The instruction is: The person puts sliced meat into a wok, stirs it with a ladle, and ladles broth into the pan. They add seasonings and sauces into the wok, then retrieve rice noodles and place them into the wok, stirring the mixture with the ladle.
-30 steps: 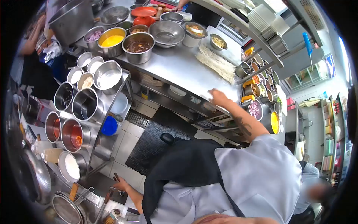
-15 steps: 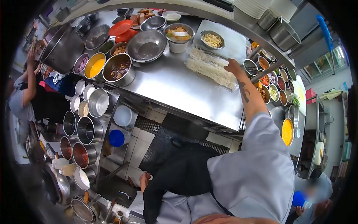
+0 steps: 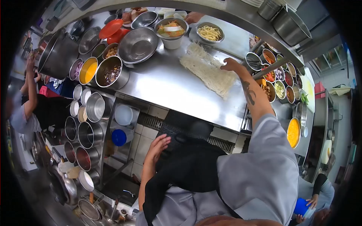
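Wide view down onto a busy kitchen; at the far left, well apart from the left hand, a co-worker (image 3: pixel 27 113) in a grey top and dark apron has an arm raised; between that person and the left hand, steel pots (image 3: pixel 86 135) stand in rows on a metal rack; up and left from the left hand, a pot of yellow liquid (image 3: pixel 88 71) sits beside a pot of dark mixture (image 3: pixel 109 73); nearer, just left of the hand, is a round blue container (image 3: pixel 118 138); the left hand (image 3: pixel 158 145) hangs in front of the apron, its fingers extended and close together, with nothing visible in it; above it, on the steel counter (image 3: pixel 162 83), is a wide metal bowl (image 3: pixel 138 44); farther right, a white tub of food (image 3: pixel 172 37) and a bowl of thick yellow noodles (image 3: pixel 210 33) stand beyond the right hand, to its left; a flat sheet of fine white noodles (image 3: pixel 209 77) lies on the counter just left of and below that hand; the right hand (image 3: pixel 228 65) reaches over the counter, fingers bent, thumb narrowly parted from them, nothing visible between; whether it touches the noodles, I cannot tell; right of it are small containers of chopped ingredients (image 3: pixel 279 89); below these, a pan of orange-yellow food (image 3: pixel 293 132).
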### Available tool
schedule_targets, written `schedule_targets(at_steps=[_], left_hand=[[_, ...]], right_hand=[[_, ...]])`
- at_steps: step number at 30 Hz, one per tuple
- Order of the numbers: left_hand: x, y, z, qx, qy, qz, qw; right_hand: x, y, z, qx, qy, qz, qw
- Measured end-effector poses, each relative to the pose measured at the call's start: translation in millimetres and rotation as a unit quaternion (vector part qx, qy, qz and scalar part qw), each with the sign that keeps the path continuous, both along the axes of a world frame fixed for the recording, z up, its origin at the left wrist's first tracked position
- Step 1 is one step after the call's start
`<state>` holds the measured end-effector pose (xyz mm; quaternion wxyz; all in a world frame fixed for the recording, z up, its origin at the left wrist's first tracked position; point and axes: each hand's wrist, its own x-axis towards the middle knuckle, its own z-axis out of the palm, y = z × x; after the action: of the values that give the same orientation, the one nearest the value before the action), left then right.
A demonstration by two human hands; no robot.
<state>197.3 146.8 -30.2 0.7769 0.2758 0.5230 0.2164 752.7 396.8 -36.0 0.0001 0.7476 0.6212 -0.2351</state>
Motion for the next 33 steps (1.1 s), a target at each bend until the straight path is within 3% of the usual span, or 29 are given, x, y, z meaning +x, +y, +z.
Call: schedule_targets(at_steps=[4,8,13,17,20,27,33], left_hand=[[62,42,13,0.053,-0.013,-0.047,0.997],[112,77,7,0.073,-0.02,-0.065,0.995],[156,98,7,0.101,-0.01,-0.049,0.994],[167,107,-2,0.085,-0.011,-0.031,0.996],[167,107,-1,0.071,-0.016,-0.017,0.997],[165,106,2,0.061,-0.066,0.008,0.996],[160,97,18,0.093,-0.049,0.003,0.994]], right_hand=[[-9,-22,-3,-0.022,0.055,-0.013,0.998],[-33,-51,6,-0.121,0.192,-0.081,0.971],[-68,-83,1,-0.107,0.313,-0.16,0.93],[-86,-103,-5,-0.057,0.378,-0.215,0.899],[-90,-114,-3,-0.046,0.48,-0.258,0.837],[-100,-138,10,-0.023,0.605,-0.264,0.751],[-109,-162,11,-0.007,0.629,-0.233,0.741]])
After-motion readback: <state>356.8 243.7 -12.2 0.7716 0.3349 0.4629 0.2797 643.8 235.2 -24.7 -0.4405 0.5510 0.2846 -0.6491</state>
